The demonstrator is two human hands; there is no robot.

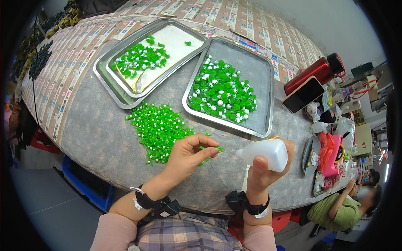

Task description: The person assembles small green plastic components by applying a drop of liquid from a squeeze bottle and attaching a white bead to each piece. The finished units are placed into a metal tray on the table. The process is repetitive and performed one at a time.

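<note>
Pinching a small green plastic piece (210,147) between thumb and fingertips, my left hand (189,155) hovers just above the grey, felt-like counter (96,134), the piece jutting toward my right hand (261,169). That hand is clenched around a soft white squeeze bottle (268,153), whose tapered nozzle points left and ends near the green piece; I cannot tell whether they touch. Just beyond my left hand lies a loose heap of glossy green parts with white dots (159,127), spilling straight onto the counter. Farther out from my right hand sits a rectangular steel tray (259,88) with rounded corners and a raised lip, carrying more green and white pieces (222,94). Left of it, far beyond my left hand, two nested steel trays (109,85) hold a smaller green cluster (140,58) on a pale liner. Behind the trays the counter is covered in rows of printed paper strips in red, blue and white (251,25). To the right of my right hand lie a glossy red flask (314,73) with a dark phone (303,95) leaning on it, and a clutter of pink and red items. The counter's curved near edge runs below both wrists, with bare grey surface left of my left hand. Another seated person in a green shirt (341,211) works at lower right.
</note>
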